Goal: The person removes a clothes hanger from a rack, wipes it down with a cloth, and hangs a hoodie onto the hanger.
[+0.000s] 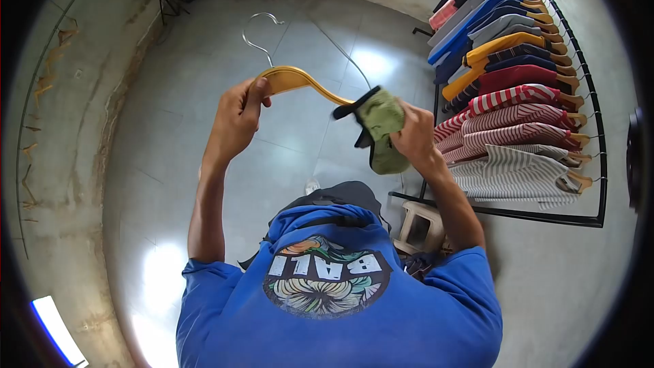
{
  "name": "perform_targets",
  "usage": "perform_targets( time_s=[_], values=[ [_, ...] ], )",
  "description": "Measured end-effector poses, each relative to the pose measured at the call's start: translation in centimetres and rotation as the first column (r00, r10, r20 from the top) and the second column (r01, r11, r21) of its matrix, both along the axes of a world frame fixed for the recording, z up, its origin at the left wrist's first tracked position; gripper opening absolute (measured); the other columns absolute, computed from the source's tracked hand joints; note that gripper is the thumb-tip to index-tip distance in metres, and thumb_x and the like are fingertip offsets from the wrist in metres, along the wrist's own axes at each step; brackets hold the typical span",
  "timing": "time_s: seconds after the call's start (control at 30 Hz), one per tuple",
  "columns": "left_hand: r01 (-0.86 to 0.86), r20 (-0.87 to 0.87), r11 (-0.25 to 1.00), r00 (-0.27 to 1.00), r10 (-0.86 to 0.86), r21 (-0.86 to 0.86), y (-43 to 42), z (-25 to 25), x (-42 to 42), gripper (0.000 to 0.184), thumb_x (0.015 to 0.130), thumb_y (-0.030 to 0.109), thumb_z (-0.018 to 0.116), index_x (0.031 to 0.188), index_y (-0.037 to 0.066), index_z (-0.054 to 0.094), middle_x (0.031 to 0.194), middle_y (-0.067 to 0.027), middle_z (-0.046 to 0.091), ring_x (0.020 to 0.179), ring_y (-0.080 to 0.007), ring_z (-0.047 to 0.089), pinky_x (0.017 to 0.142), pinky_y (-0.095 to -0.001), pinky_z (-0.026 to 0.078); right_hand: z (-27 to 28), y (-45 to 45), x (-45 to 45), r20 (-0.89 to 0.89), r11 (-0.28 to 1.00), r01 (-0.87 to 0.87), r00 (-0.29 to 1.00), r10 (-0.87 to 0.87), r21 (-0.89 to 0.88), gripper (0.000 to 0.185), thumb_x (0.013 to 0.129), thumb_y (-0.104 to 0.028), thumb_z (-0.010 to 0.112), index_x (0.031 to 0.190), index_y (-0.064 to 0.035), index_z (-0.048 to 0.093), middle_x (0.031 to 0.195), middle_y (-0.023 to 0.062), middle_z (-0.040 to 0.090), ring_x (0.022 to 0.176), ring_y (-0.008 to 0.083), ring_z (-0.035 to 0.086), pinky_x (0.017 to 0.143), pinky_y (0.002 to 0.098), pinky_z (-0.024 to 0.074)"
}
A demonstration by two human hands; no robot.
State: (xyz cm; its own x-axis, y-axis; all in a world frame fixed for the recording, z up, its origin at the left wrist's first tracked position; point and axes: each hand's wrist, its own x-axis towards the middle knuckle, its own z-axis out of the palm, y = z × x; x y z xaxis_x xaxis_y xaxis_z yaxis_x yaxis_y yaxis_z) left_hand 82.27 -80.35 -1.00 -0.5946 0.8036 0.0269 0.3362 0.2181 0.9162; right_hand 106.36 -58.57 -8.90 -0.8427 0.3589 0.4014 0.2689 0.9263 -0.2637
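Note:
My left hand [240, 117] grips one end of a yellow wooden hanger [297, 78], thumb on top and fingers wrapped round it. The hanger's metal hook [253, 39] points away from me. In my right hand [413, 132] is a green cloth [383, 124] with black edging, bunched in closed fingers. This cloth overlaps the hanger's far right end, so that end is hidden. Whether the cloth wraps round the wood or only lies against it, I cannot tell.
On the right stands a black clothes rack [591, 88] full of shirts [511, 82] on wooden hangers. A beige stool [417, 226] sits near its foot. Along the left wall runs a rail with bare hangers [45, 85]. A cable [334, 44] crosses the grey floor.

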Motion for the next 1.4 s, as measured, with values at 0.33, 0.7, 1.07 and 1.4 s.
perform_targets(
  time_s=[0.33, 0.7, 1.07, 1.4],
  values=[
    [-0.111, 0.123, 0.989, 0.988, 0.098, 0.101, 0.1, -2.1, -1.6, 0.049, 0.099, 0.042, 0.038, 0.073, 0.003, 0.051, 0.049, 0.0044, 0.033, 0.042, -0.0025, 0.032, 0.040, -0.0224, 0.026, -6.0, -1.4, 1.9, -0.543, 0.224, -0.586, 0.451, -0.708, -0.778, 0.035, 0.088, -0.023, 0.053, 0.119, -0.0050, 0.053, 0.097, 0.0091, 0.063, 0.083, 0.0234, 0.061, 0.077, 0.0355, 0.0498],
    [-0.108, -0.151, 0.974, 0.979, 0.139, 0.198, 2.1, -6.3, 3.1, 0.033, 0.099, 0.026, 0.043, 0.082, -0.001, 0.052, 0.052, -0.0058, 0.044, 0.043, -0.0096, 0.039, 0.041, -0.0277, 0.032, -5.1, -5.8, -2.5, -0.660, 0.181, -0.652, 0.634, -0.403, -0.737, 0.029, 0.091, -0.018, 0.053, 0.116, -0.0038, 0.053, 0.097, 0.0068, 0.059, 0.088, 0.0186, 0.056, 0.087, 0.0332, 0.0448],
    [0.056, -0.235, 0.982, 0.972, -0.012, 0.180, 1.8, -7.5, 7.0, 0.017, 0.095, 0.015, 0.049, 0.089, -0.001, 0.050, 0.054, -0.0176, 0.048, 0.043, -0.0315, 0.048, 0.043, -0.0335, 0.036, -2.3, -0.5, -3.3, -0.621, -0.520, -0.845, 0.475, -0.623, -0.124, 0.014, 0.092, -0.016, 0.052, 0.100, -0.0048, 0.054, 0.088, 0.0017, 0.055, 0.076, 0.0156, 0.053, 0.077, 0.0281, 0.0446],
    [0.060, -0.276, 0.972, 0.961, 0.005, 0.226, 6.9, -7.6, 10.9, 0.016, 0.093, 0.016, 0.052, 0.090, 0.000, 0.051, 0.054, -0.0200, 0.051, 0.049, -0.0398, 0.054, 0.043, -0.0403, 0.040, -1.9, -8.1, -5.2, -0.642, 0.075, -0.670, 0.667, -0.377, -0.739, 0.020, 0.097, -0.028, 0.045, 0.098, -0.0092, 0.053, 0.095, 0.0034, 0.054, 0.086, 0.0143, 0.052, 0.082, 0.0276, 0.0450]
  ],
)
